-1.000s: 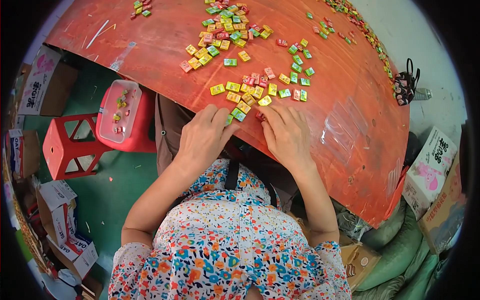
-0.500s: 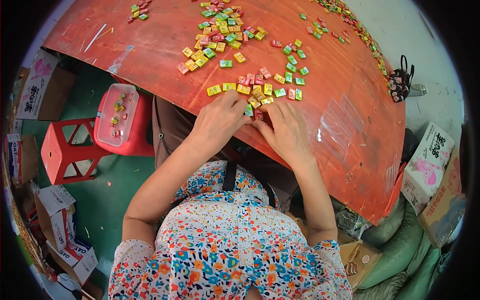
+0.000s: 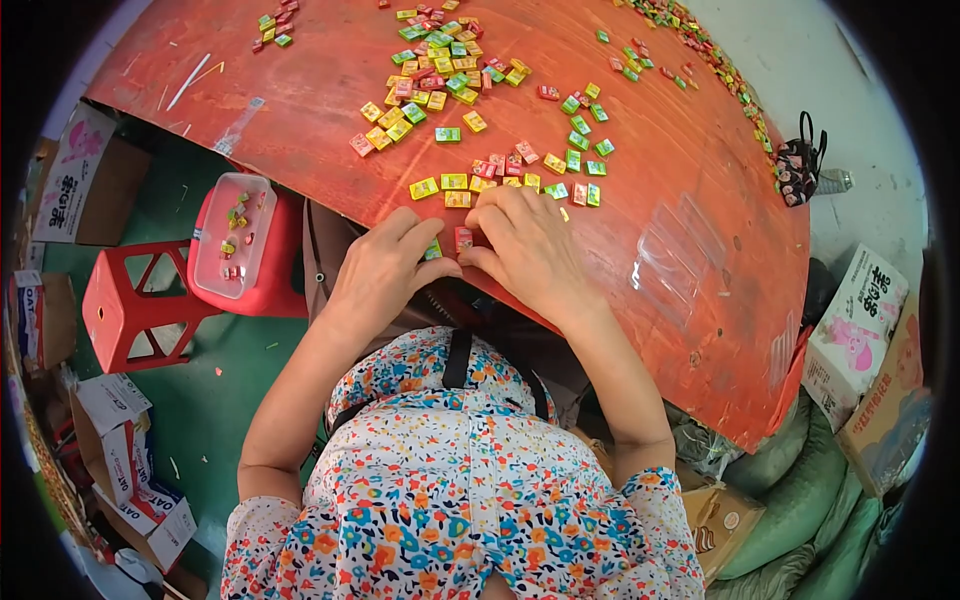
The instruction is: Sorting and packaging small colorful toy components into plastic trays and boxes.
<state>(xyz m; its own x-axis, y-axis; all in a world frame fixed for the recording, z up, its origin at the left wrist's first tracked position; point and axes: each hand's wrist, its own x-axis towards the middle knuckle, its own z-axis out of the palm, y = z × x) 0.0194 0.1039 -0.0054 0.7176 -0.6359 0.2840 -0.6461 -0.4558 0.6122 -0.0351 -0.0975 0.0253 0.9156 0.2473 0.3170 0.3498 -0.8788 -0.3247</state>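
Landmark: red table [image 3: 300,110]. Left hand [image 3: 380,265] at its near edge, thumb and fingertips pinched on a green box [image 3: 432,249]; fingers hide part of it. Right hand [image 3: 530,248] also at the near edge, thumb and index at a red box [image 3: 463,239]. Can't tell if that one's gripped or only touched. Red and green sit apart, a short gap between them.

Look of both: tiny, oblong, glossy, printed, lighter patch on the red one's face. Print too small to make out.

Same kind in yellow just beyond the hands, further in from the table's near edge: yellow boxes [image 3: 454,181], faces up, roughly lined up, a few pink-red ones beside. Bigger mixed heap [image 3: 440,70] toward the table's far side; dense band of boxes [image 3: 720,55] along its far right rim. Clear plastic pieces [image 3: 675,255] flat on its right part. Clear tub [image 3: 258,240] off its left edge, few boxes inside.
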